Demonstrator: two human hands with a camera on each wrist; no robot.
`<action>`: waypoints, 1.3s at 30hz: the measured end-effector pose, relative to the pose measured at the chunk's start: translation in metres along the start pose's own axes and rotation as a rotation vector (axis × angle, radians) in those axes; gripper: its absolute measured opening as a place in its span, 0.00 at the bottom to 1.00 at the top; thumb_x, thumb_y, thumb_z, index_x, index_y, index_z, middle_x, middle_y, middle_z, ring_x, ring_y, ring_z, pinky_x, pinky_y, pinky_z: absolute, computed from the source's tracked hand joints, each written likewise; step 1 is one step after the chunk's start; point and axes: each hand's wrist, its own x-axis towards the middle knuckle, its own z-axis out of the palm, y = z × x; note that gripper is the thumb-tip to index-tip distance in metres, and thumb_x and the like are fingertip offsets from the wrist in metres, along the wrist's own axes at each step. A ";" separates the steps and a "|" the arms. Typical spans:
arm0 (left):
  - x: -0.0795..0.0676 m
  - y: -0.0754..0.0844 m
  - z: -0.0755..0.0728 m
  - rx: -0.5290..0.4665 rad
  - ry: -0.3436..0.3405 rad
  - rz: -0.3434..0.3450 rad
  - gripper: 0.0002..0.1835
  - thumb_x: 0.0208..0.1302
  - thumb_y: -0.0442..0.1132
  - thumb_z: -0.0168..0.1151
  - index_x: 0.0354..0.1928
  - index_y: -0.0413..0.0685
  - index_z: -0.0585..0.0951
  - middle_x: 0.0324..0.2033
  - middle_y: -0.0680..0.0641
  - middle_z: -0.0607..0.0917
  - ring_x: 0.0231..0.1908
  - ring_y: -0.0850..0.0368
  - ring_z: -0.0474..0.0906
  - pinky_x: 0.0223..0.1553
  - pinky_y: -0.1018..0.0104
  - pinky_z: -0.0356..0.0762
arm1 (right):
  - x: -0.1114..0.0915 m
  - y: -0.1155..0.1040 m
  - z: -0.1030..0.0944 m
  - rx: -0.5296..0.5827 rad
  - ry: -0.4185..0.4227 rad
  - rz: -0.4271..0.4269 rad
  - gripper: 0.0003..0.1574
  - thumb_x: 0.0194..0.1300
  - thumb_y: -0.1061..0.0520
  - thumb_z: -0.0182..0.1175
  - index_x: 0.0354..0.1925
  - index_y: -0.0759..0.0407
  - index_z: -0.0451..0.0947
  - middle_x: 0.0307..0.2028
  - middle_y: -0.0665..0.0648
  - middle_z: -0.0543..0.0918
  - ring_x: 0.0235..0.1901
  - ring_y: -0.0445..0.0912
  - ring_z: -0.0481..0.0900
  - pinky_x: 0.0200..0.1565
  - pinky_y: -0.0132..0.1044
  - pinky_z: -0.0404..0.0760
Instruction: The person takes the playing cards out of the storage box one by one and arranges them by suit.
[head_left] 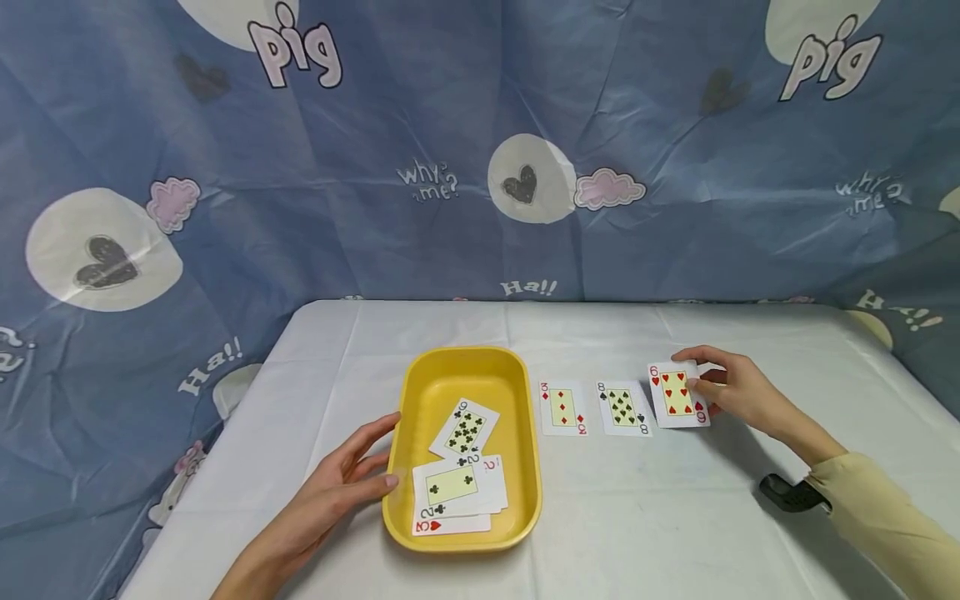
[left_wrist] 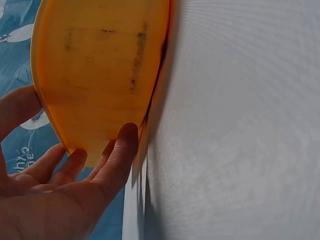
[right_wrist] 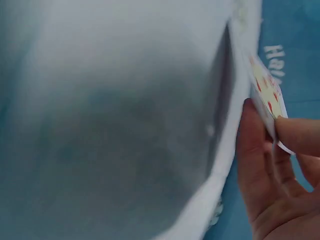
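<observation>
In the head view, my right hand [head_left: 738, 392] pinches a six of hearts card [head_left: 675, 400] between thumb and fingers. The card is tilted in the right wrist view, its red-pipped face partly showing. An eight of spades [head_left: 623, 408] lies just left of it, with a three of diamonds [head_left: 562, 408] farther left. My left hand [head_left: 330, 492] rests against the left side of a yellow tray [head_left: 528, 467], fingers spread and the thumb tip at the rim. Its fingertips meet the outer wall in the left wrist view.
Inside the tray lie a nine of clubs [head_left: 465, 429], a two of clubs [head_left: 450, 487] and overlapping red cards, one a three of hearts [head_left: 450, 527]. A white cloth [head_left: 637, 517] covers the table. A blue printed curtain [head_left: 450, 108] stands behind; a dark wristband [head_left: 793, 493] shows by the right sleeve.
</observation>
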 end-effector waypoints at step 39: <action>0.000 0.000 0.001 0.013 -0.034 0.020 0.39 0.60 0.40 0.70 0.72 0.63 0.63 0.70 0.48 0.65 0.66 0.46 0.66 0.59 0.48 0.70 | 0.018 -0.057 0.043 0.188 0.051 -0.161 0.20 0.71 0.56 0.61 0.59 0.55 0.75 0.55 0.52 0.78 0.37 0.48 0.80 0.34 0.38 0.78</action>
